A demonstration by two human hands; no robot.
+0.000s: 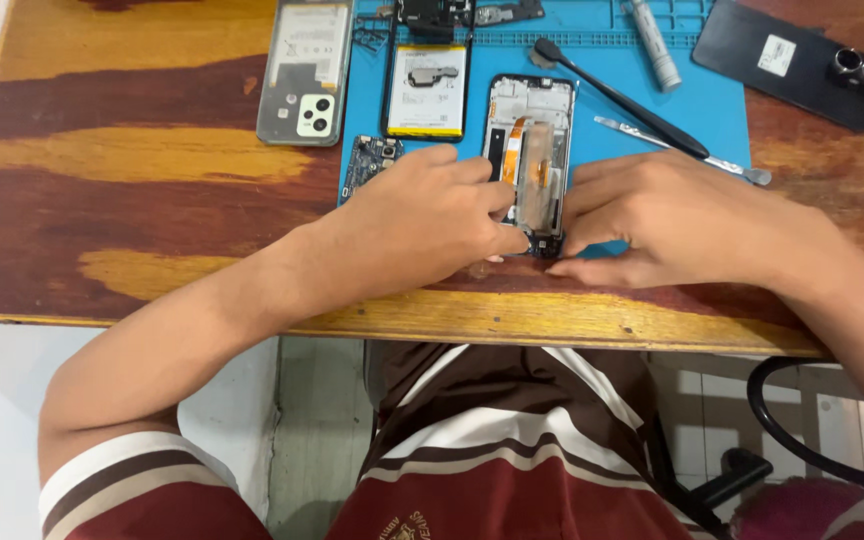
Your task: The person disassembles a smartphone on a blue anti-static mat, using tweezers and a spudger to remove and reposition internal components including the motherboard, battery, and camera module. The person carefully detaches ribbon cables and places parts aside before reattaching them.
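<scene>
Here the left hand [432, 215] and right hand [667, 220] each keep a fingertip grip pinching the lower end of the opened phone frame [530, 150], which lies on the blue mat [652, 120] near the worktop [132, 160] edge. Pressing hard there could, I judge, tear the orange flex ribbon [512, 150] or nudge the frame off the edge.

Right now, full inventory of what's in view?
opened phone: 1, black frame with orange flex cable, on mat between both hands
blue mat: 1, top centre of table
battery: 1, white and yellow, on mat
circuit board: 1, dark blue, mat's left edge
back cover: 1, grey, left of mat
black phone: 1, top right
spudger: 1, black, on mat
tweezers: 1, metal, on mat
tube: 1, silver, on mat
wooden table: 1, brown
left hand: on opened phone
right hand: on opened phone
</scene>
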